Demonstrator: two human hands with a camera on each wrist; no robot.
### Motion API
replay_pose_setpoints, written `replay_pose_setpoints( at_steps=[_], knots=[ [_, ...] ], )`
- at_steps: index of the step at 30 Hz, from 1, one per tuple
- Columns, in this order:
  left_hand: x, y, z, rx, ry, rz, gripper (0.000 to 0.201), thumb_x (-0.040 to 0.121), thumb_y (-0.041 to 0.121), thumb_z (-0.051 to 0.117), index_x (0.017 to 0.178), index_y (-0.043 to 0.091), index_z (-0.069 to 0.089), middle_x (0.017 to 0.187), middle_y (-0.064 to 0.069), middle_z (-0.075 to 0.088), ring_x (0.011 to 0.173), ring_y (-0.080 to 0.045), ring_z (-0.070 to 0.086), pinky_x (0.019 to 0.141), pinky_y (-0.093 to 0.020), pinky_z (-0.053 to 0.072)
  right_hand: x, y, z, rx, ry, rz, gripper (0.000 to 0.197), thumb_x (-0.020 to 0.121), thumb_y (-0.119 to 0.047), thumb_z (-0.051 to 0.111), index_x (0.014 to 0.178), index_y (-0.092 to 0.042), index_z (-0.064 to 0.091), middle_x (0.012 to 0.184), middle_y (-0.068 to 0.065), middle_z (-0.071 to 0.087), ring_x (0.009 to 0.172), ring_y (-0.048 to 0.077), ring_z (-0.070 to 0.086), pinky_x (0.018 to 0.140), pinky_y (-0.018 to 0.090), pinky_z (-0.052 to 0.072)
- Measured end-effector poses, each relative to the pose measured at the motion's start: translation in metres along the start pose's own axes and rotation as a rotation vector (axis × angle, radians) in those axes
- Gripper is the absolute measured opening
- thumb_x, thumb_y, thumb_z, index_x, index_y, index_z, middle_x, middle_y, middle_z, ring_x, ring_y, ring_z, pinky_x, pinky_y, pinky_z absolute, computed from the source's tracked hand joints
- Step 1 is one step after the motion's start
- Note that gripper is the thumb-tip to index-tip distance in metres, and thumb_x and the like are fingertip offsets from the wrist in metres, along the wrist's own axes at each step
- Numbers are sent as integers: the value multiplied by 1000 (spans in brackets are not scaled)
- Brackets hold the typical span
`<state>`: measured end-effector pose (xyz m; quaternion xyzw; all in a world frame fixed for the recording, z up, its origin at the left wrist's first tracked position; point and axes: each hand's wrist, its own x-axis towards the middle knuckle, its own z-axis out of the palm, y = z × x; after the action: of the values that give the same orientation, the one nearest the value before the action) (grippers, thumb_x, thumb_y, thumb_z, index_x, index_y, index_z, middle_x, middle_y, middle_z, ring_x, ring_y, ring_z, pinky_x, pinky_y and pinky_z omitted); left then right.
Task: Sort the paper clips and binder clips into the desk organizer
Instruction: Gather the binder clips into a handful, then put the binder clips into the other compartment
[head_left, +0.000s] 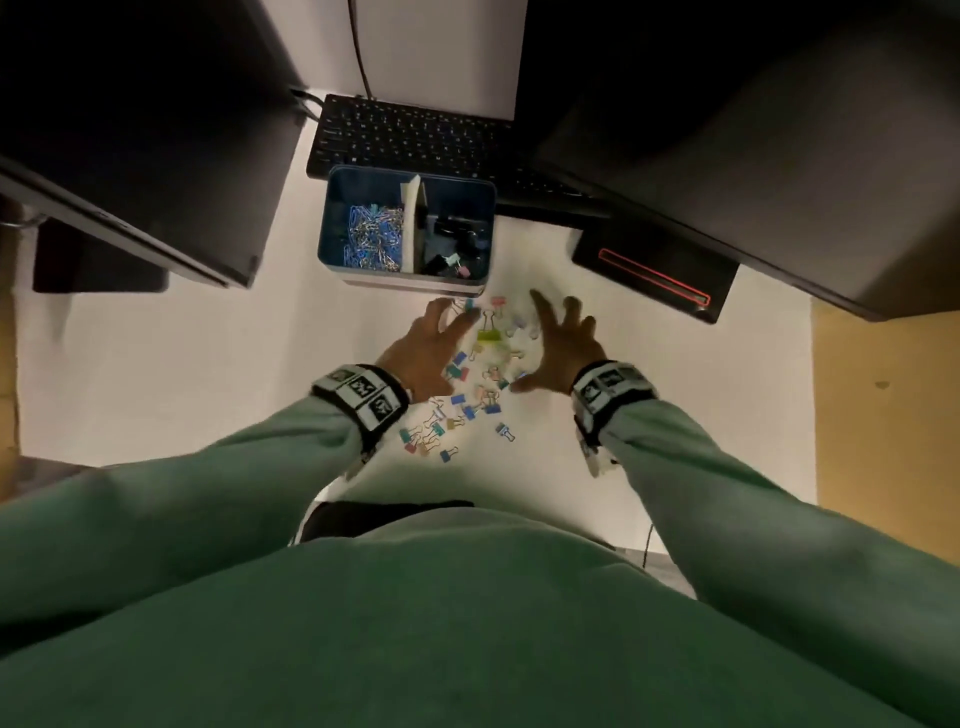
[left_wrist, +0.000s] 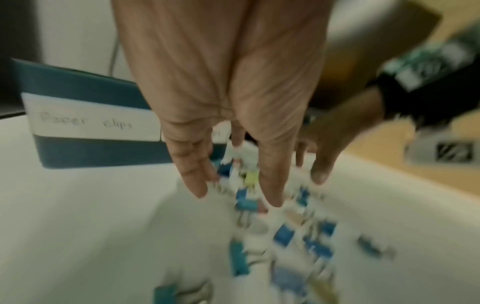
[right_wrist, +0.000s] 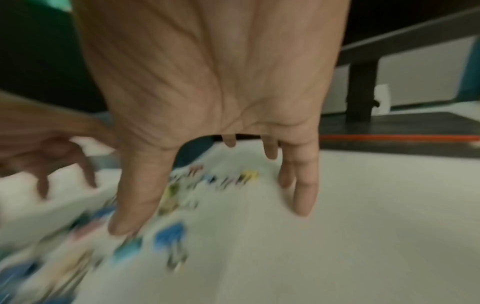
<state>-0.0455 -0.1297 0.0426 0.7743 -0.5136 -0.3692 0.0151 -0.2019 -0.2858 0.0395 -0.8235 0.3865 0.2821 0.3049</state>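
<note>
On organizer (left_wrist: 85, 127): "Paper clips" label.

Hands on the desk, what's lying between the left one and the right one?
Loose binder clips, scattered on the white desk between the left hand and right hand; clearest in the head view.

Clad in a soft green long-sleeved sweatshirt (head_left: 467, 623), sleeves reaching both wrists. Strapped at each cuff: a black wristband with white square-patterned marker tiles, left band (head_left: 361, 397) at 9 o'clock, right band (head_left: 610, 389) at 3 o'clock.
</note>
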Motion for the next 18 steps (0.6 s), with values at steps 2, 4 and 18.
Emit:
replay_pose_setpoints(
  at_steps=[2,4,18],
  knots=[
    [20,1,6,103,-20,-35,128,60,15,87,150,34,-2,152,-14,-1,126,-40,33,93,-50,49,1,-17,21,-113,-17,-75,133,55,-50,88,150,-37,-5,157,16,-6,140,48,11,107,59,35],
    [30,6,8,21,-34,-25,117,60,10,87,148,35,12,145,-12,9,118,-40,44,87,-47,54,3,-31,39,-144,19,-107,124,60,-46,87,150,-30,4,152,18,4,133,45,24,103,55,41],
    [12,14,-1,-271,132,-23,24,78,10,70,97,16,58,92,-9,51,81,-25,57,70,-26,44,-6,7,34,552,172,-145,32,78,-12,69,103,-21,50,107,10,51,87,33,60,68,36,56]
  ],
)
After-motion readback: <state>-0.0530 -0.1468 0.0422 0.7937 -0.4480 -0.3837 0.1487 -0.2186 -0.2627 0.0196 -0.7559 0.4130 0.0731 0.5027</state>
